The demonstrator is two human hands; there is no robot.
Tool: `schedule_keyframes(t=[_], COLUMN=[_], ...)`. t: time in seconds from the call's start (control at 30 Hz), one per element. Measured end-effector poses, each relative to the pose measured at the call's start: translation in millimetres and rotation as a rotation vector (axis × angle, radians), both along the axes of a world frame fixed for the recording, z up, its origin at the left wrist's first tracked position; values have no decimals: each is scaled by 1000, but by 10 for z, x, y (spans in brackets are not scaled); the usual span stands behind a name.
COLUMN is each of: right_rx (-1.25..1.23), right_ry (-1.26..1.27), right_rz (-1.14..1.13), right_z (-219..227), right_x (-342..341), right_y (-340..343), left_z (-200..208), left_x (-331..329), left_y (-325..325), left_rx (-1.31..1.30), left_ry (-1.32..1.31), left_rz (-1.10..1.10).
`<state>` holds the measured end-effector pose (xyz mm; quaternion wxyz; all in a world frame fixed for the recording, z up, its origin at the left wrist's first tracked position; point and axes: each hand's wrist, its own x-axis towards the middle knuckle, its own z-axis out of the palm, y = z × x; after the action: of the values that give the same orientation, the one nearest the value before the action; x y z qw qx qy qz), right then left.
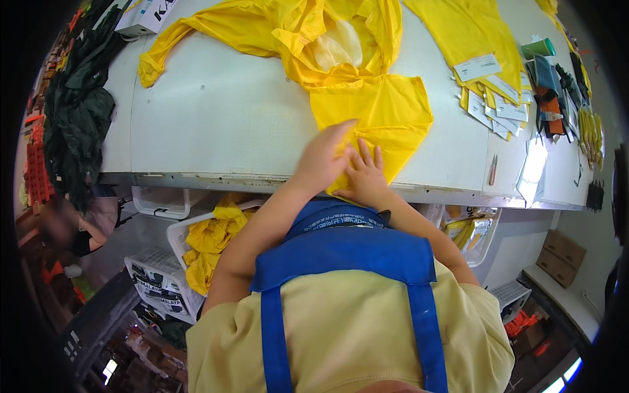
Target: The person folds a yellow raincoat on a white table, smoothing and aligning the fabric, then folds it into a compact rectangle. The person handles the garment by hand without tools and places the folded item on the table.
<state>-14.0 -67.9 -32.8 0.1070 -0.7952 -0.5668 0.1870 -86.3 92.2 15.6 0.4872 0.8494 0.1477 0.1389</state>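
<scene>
Pale yellow short-sleeved shirt, blue apron bib, blue shoulder straps

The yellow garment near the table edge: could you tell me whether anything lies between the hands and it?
Nothing visible does. Both the left hand and the right hand already rest flat on the yellow garment, at its corner near the front edge of the white table.

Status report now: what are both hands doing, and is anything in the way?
Left hand and right hand flat, open on folded yellow fabric garment. Garment at white table near edge. Nothing blocking.
</scene>
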Motion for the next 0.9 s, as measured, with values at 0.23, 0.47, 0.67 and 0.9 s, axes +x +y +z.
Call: schedule_keyframes(t=[0.23, 0.47, 0.67, 0.9], right_rx=[460, 897, 337, 45], right_ry=[-70, 1564, 118, 100], right_rz=[-788, -1181, -55, 272], right_z=[-411, 130, 368, 106], right_x=[791, 1302, 915, 956], right_y=[-465, -102, 317, 269], left_z=[-444, -706, -794, -416], left_x=[510, 449, 473, 375], left_y=[-33, -70, 39, 246], left_rx=[39, 670, 93, 164], left_ry=[521, 229, 142, -176], left_rz=[-237, -198, -124, 9])
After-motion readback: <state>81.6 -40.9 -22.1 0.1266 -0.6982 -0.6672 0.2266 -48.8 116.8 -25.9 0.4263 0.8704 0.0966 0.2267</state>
